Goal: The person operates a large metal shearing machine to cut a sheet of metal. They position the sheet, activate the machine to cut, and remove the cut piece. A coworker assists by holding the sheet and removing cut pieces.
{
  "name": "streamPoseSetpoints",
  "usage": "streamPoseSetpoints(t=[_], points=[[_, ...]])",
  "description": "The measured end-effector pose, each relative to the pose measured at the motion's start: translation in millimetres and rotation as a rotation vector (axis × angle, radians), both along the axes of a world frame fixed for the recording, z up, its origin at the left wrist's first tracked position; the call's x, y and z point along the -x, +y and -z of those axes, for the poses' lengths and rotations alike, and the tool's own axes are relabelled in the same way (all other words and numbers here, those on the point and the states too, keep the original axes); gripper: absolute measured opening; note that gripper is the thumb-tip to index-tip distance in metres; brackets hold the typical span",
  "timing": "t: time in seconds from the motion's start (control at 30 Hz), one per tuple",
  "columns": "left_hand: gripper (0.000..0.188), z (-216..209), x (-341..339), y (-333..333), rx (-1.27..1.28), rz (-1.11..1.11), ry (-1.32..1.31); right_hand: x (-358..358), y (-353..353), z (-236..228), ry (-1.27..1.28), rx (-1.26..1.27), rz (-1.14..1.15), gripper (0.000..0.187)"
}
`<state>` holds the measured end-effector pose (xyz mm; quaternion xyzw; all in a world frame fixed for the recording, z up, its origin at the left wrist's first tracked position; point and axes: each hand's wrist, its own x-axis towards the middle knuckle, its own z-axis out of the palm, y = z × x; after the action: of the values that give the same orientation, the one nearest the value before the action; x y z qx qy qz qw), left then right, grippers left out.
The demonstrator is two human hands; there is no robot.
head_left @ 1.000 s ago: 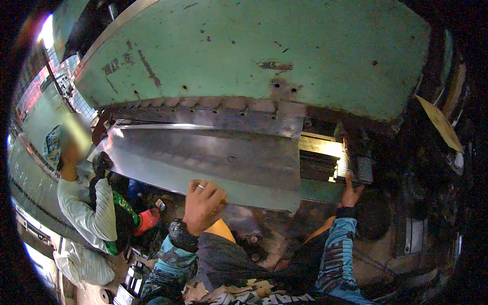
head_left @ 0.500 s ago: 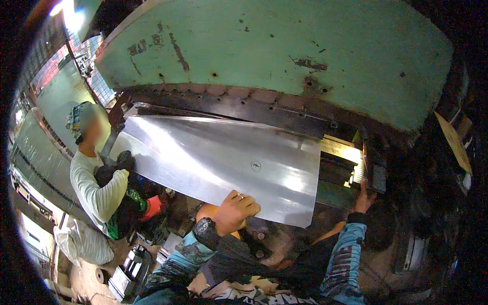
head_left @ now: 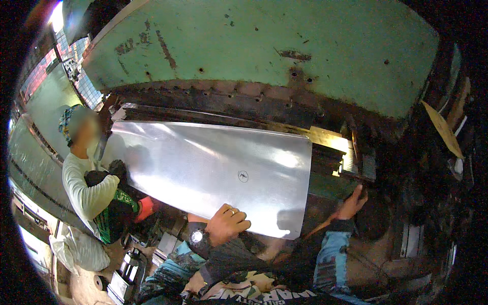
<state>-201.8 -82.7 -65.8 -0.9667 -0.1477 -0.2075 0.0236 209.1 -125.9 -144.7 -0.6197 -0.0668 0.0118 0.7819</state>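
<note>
A large shiny metal sheet [head_left: 218,168] with a small circled mark lies in front of the press machine, its far edge along the dark tooling [head_left: 244,114]. My left hand [head_left: 229,223], with a ring and a wristwatch [head_left: 198,236], is closed over the sheet's near edge, fingers on top. The thumb is hidden. To the right of the sheet, my right hand [head_left: 352,203] is held below a yellowish toothed metal piece [head_left: 347,155]. Its fingers are apart and nothing shows in it.
A co-worker [head_left: 86,178] in a pale long-sleeved top stands at the sheet's left end, with a dark glove [head_left: 118,170] and a red glove [head_left: 146,208] near it. The machine's green plate [head_left: 264,56] rises behind. White sacks [head_left: 81,251] sit at lower left.
My right hand has come down off the dark block by the toothed piece. The sheet's near edge sits lower, my left hand still on it. The view has shifted slightly.
</note>
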Motion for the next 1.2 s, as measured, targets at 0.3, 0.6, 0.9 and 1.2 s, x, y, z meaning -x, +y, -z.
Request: streamPoseSetpoints(t=[0.3, 0.6, 0.9, 1.2], points=[[0.025, 5.7, 9.7, -17.1, -0.014, 0.011, -0.040, 107.5, -30.0, -54.4, 0.119, 0.001, -0.989, 0.046], [0.024, 12.4, 16.8, -29.6, 0.022, 0.021, -0.074, 122.1, -33.7, -48.0, 0.143, 0.005, -1.031, 0.022], [0.021, 6.4, 19.1, -35.0, 0.037, -0.008, -0.037, 125.2, -38.6, -52.5, 0.173, 0.016, -1.039, 0.026], [0.034, -0.5, 24.0, -44.2, 0.158, -0.021, 0.099, 116.2, -43.8, -43.8, 0.074, 0.107, -1.037, 0.026]])
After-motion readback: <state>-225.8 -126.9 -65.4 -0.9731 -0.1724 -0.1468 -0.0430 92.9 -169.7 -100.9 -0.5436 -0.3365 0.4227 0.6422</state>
